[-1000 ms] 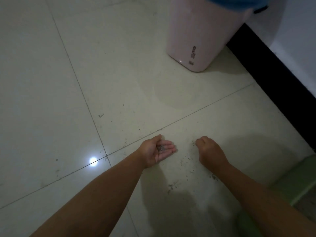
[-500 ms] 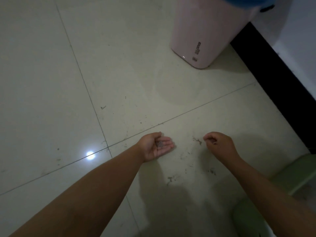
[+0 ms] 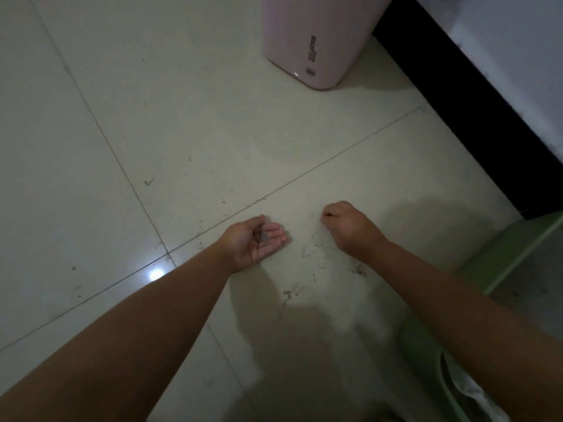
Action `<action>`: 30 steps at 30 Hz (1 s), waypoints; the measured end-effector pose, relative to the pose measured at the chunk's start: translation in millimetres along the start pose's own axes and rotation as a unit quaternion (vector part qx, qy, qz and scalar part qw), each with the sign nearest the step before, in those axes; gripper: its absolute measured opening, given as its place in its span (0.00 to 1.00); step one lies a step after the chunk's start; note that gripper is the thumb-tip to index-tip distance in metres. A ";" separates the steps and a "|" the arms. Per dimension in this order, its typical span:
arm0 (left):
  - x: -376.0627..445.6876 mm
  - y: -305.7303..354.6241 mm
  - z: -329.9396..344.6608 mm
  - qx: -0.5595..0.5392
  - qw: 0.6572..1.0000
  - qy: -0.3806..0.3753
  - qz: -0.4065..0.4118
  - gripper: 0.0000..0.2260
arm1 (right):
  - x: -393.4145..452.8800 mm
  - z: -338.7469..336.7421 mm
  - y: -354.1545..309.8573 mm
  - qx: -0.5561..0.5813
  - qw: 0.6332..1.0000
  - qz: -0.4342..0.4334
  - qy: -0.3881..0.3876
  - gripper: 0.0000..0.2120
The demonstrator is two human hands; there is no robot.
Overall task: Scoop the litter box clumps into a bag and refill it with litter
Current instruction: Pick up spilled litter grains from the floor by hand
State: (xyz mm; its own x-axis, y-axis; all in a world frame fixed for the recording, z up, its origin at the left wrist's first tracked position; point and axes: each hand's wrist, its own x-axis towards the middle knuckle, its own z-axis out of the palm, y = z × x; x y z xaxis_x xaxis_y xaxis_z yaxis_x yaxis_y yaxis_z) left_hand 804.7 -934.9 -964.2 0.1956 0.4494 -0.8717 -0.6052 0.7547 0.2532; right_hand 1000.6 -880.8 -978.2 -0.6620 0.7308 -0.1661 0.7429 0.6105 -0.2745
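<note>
Head view. The left hand (image 3: 254, 242) lies palm up just above the floor (image 3: 189, 132), its fingers (image 3: 275, 236) straight and close together, cupping a small dark heap of litter grains (image 3: 261, 236) in the palm. The right hand (image 3: 347, 228) hangs knuckles up, well to the right of the left fingers, with its fingers (image 3: 327, 213) curled in and the tips drawn together near the tile; whether they pinch a grain cannot be told. Between the two sets of fingers, and nearer the viewer than both, loose grains (image 3: 313, 248) lie scattered on the floor, with a further small cluster (image 3: 289, 295) closer still. Beyond the right fingers, far from them, a pink bin (image 3: 307, 41) stands on the floor beside a black skirting board (image 3: 457, 95). To the right of the right fingers and nearer the viewer, behind the right forearm, the green litter box (image 3: 515, 251) shows one rim and corner; grey litter (image 3: 536, 278) fills the part of its inside that is visible. A bright light spot (image 3: 156, 274) reflects on the tile to the left of the left wrist.
</note>
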 end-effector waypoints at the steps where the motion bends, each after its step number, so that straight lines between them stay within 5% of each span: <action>1: 0.0 -0.3 0.1 0.001 1.000 -0.002 -0.001 0.18 | -2.4 -2.3 2.9 -0.008 1.000 0.000 -0.012 0.05; 8: 1.5 0.0 -1.5 0.009 1.000 0.000 -0.003 0.19 | -15.5 2.2 10.7 -0.037 0.999 -0.027 -0.012 0.03; 11: 0.6 -0.2 -0.2 0.008 1.000 0.002 -0.007 0.19 | -11.1 4.8 10.7 -0.035 0.999 -0.015 -0.033 0.11; 16: -0.5 0.9 0.4 0.001 1.000 0.002 -0.012 0.19 | -11.4 1.6 0.8 -0.065 0.998 0.001 0.016 0.07; 22: 0.4 1.8 0.5 -0.006 1.000 0.009 -0.012 0.19 | -7.8 5.9 -4.2 -0.060 0.995 0.036 0.065 0.14; 25: 0.7 1.3 1.3 -0.017 1.000 0.018 -0.015 0.19 | -1.9 3.3 -13.2 0.106 0.978 0.158 0.091 0.12; 27: 1.6 0.9 1.5 -0.026 0.999 0.024 -0.012 0.19 | 3.3 -7.1 -25.0 0.294 0.919 0.253 0.074 0.07; 29: 1.8 0.8 2.6 -0.030 0.999 0.033 -0.011 0.19 | 5.1 -20.1 -40.9 0.483 0.836 0.259 0.013 0.07; 30: 1.2 0.9 3.5 -0.033 0.999 0.036 -0.014 0.19 | 4.0 -23.8 -45.0 0.513 0.824 0.239 -0.013 0.08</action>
State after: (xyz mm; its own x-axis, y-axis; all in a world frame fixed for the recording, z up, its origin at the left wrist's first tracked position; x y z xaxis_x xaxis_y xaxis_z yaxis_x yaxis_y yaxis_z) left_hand 807.1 -932.0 -963.5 0.1585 0.3902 -0.9070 -0.6498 0.7328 0.2017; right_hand 966.9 -898.1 -944.0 -0.3288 0.7987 -0.5039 0.4537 -0.3344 -0.8261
